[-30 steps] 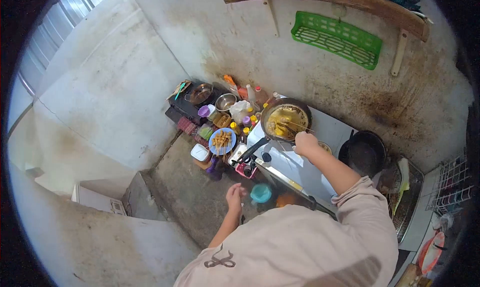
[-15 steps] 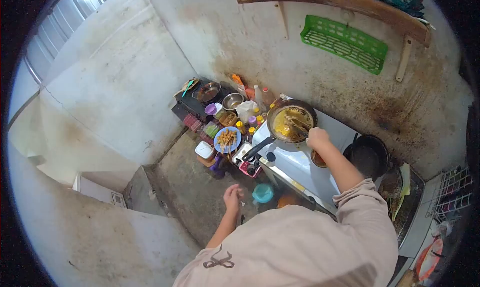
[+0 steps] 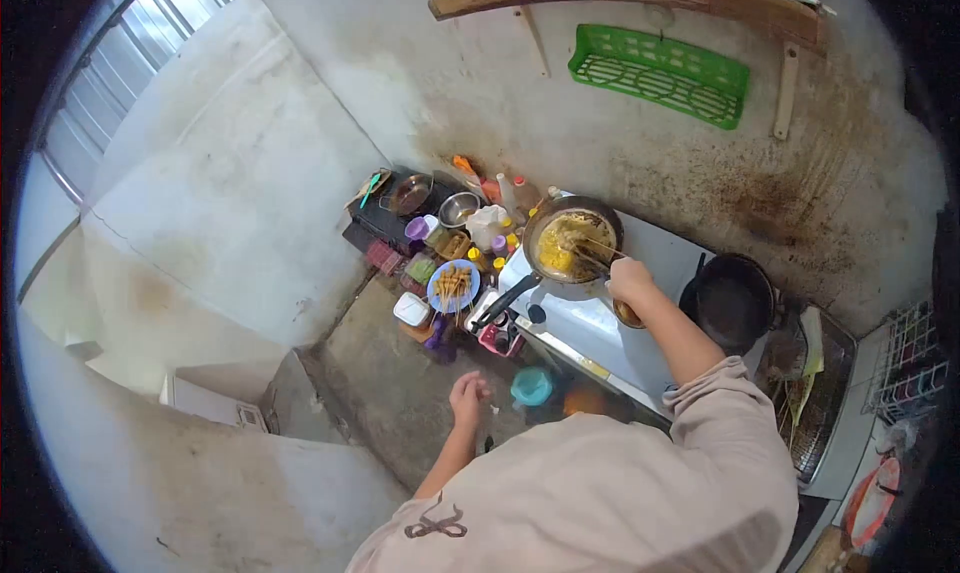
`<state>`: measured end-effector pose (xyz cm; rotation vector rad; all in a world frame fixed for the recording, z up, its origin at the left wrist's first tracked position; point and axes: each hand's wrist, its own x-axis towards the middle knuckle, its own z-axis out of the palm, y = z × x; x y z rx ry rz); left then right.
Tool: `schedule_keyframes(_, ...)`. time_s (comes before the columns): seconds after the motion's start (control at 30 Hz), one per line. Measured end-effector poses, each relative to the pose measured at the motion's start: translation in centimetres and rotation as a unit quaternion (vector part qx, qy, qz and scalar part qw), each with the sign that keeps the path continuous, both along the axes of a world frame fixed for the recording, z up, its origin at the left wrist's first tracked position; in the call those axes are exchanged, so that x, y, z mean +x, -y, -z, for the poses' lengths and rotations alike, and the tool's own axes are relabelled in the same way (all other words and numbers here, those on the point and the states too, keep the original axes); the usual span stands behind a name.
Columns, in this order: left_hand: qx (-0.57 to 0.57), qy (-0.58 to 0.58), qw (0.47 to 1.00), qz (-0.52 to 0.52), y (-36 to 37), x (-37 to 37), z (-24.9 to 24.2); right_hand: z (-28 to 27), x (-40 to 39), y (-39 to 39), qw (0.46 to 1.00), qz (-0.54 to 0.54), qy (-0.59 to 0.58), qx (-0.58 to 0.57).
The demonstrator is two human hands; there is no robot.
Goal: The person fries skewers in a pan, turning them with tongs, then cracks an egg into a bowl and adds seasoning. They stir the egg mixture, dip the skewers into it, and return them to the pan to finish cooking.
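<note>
Left hand (image 3: 468, 397) hangs loose, holds nothing, near side of round black frying pan (image 3: 570, 245), by teal cup (image 3: 531, 385). Right hand (image 3: 630, 278) clenched on thin wooden skewers (image 3: 592, 254), at pan's near rim. Since a second ago: contents more yellow, clumped; stirring seems ongoing. Black wok (image 3: 733, 298) right of pan.

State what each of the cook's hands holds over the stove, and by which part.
The right hand grips thin sticks by their near ends; the tips reach into the frying pan. The left hand hangs free, holding nothing.
</note>
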<state>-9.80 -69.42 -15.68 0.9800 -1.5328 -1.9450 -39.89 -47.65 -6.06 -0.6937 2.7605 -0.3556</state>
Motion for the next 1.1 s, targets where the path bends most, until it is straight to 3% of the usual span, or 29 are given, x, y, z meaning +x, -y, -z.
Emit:
schedule_keyframes(0.73, -0.029, 0.013, 0.999, 0.029, -2.3, -4.1, 0.8, 1.7, 0.6, 1.0, 0.999, 0.013, -0.003, -0.052)
schedule_keyframes(1.1, -0.019, -0.042, 0.99, 0.133, 4.8, -6.8, 1.0, -1.8, 2.3, 3.2, 0.992, 0.124, 0.026, -0.026)
